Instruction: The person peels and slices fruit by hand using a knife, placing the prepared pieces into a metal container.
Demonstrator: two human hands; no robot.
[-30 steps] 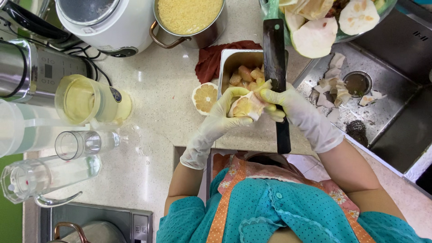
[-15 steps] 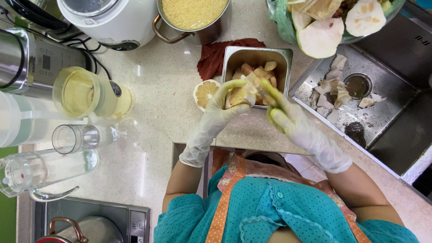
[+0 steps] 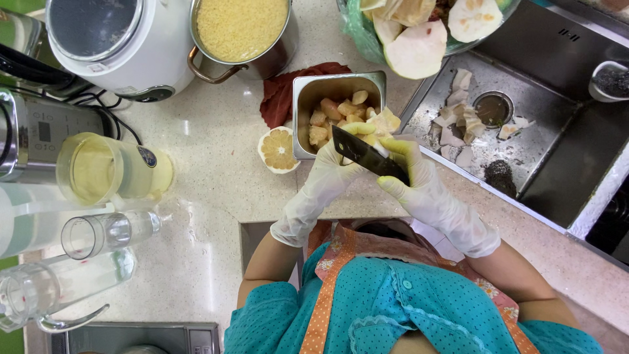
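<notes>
Both hands wear thin pale gloves. My left hand point(image 3: 331, 172) cups a peeled pale-yellow citrus piece point(image 3: 383, 124) just above the near edge of a steel rectangular pan point(image 3: 303, 85) that holds several fruit chunks. My right hand point(image 3: 419, 183) grips a dark-bladed knife point(image 3: 363, 155), its blade lying across the fruit and pointing left. A halved citrus point(image 3: 278, 149) lies cut side up on the speckled counter point(image 3: 216, 177), left of the pan.
A steel sink point(image 3: 557, 124) with peel scraps sits at right. A bowl of thick rinds point(image 3: 419, 39) stands behind it. A pot of yellow grains point(image 3: 241, 29), a white cooker point(image 3: 111, 39), a juice jug point(image 3: 108, 169) and clear jars point(image 3: 98, 233) fill the left.
The knife left my right hand half a second ago and is back in it now, blade angled across the fruit. Both hands stayed over the pan's near edge.
</notes>
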